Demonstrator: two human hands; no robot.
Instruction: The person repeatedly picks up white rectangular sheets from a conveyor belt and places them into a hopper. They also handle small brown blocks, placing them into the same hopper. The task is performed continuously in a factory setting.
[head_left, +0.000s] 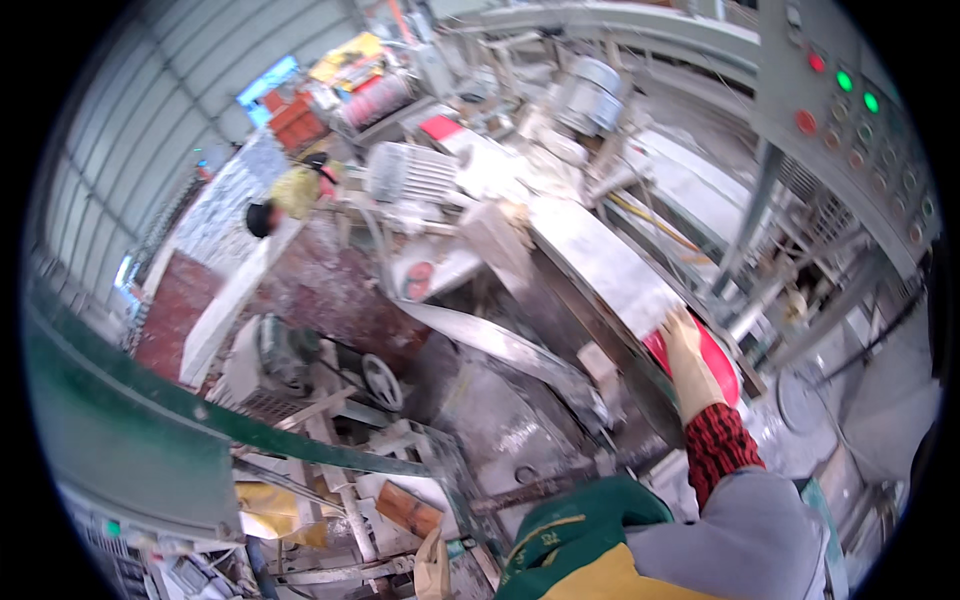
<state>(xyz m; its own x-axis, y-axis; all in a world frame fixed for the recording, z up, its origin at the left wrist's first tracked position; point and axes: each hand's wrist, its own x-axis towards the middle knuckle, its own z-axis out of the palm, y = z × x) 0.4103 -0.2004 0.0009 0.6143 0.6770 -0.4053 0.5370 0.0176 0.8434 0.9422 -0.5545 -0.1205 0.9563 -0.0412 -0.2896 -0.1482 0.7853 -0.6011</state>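
My right hand (688,368), in a cream work glove with a red-and-black knitted cuff, lies across the rounded red end (722,368) of a long white machine cover (625,265). Its fingers stretch forward onto the white surface and grip nothing that shows. At the lower edge is my left hand (432,568), in a similar glove, close to a reddish-brown block (408,508). How its fingers are set is too unclear to make out. Between the hands, a green and yellow garment covers my body.
A grey control panel (850,130) with lit buttons stands at right. A green beam (300,445) crosses the left. Ahead are a ribbed motor (410,172), a curved metal band (500,345) and a handwheel (382,382). Another person (292,195) bends over at far left.
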